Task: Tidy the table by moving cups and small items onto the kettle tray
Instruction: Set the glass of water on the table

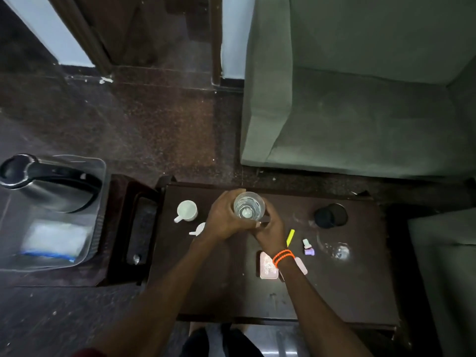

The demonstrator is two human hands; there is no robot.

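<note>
A clear drinking glass (249,206) is held upright over the dark table (334,284). My left hand (223,219) wraps its left side and my right hand (269,231) grips it from below and right. A white cup (187,211) stands left of my left hand, and a second white cup (198,229) is partly hidden behind that wrist. The clear kettle tray (99,199) sits at far left with a steel kettle (49,186) on it. Another clear glass (340,251), a dark cup (330,215), a yellow sachet (290,237) and a small lilac bottle (308,248) rest on the table's right half.
A pink packet (268,265) and a pink item (302,266) lie under my right wrist. A dark tray (141,228) sits between the kettle tray and the table. A green sofa (360,99) stands beyond the table, and another cushion (443,266) lies to the right.
</note>
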